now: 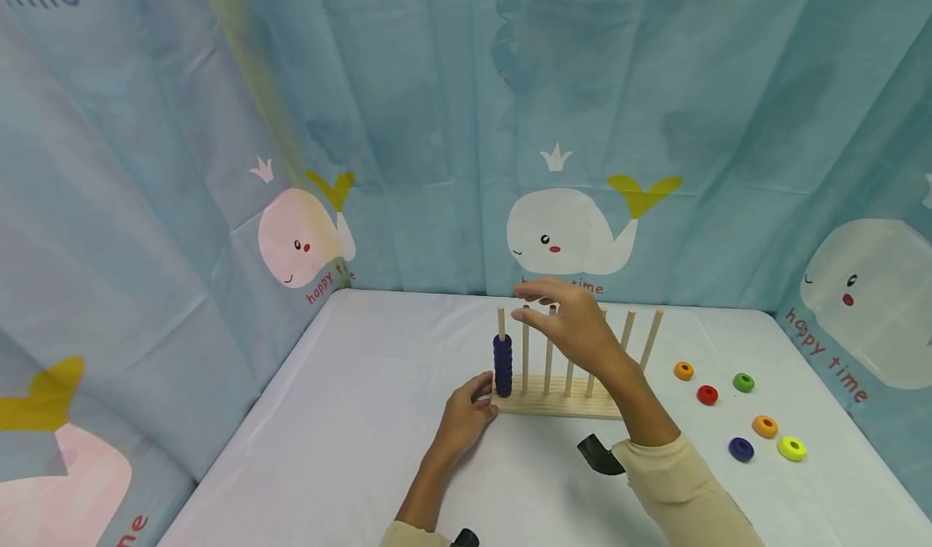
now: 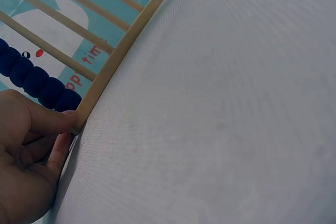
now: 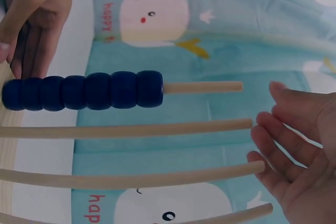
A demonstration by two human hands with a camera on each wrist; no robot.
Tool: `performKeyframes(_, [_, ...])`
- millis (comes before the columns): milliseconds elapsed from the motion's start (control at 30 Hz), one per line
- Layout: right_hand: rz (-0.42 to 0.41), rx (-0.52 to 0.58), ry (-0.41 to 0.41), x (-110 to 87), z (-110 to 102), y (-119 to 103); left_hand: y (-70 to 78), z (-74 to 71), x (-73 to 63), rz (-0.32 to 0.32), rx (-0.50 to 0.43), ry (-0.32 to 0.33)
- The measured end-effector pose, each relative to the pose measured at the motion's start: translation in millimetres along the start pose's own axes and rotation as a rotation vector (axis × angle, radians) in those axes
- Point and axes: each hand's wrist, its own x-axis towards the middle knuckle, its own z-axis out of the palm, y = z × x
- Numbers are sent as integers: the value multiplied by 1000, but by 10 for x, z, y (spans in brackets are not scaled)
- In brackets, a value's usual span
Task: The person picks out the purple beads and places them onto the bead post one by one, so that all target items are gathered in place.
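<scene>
A wooden peg stand (image 1: 553, 404) with a flat base and several upright pegs is on the white table. Dark blue beads (image 1: 503, 366) are stacked on its leftmost peg, whose bare tip (image 3: 231, 86) sticks out above them. My left hand (image 1: 463, 416) holds the left end of the base, with the thumb (image 2: 65, 121) against it and a finger below. By the tops of the pegs, my right hand (image 1: 575, 324) has its fingers spread and slightly bent. Between that thumb and those fingers (image 3: 273, 140) there is no bead.
Loose beads lie right of the stand: an orange bead (image 1: 683, 371), a red bead (image 1: 707, 395), a green bead (image 1: 743, 382), another orange bead (image 1: 765, 426), a yellow bead (image 1: 791, 448) and a dark blue bead (image 1: 741, 449). Behind the table hangs a whale-print curtain (image 1: 437, 231).
</scene>
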Motion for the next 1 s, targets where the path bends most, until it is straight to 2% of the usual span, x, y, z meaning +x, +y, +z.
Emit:
performKeyframes(200, [-50,-6,52,-65,-107,12,-3,-4,-11,10,-5,6])
performKeyframes(500, [-57,-11,108,-237,-286,88,4,-14,-4,23,-10,2])
performKeyframes(600, [-49,-9,129,-304,-341,109,-5,-13,5,23,-4,0])
performKeyframes(800, [-27,-2,167,-448,-413,149,-8,-6,6,-13,11,7])
performKeyframes(1000, [3,-10,175,-612,-465,204,-8,-1,1,-7,-1,10])
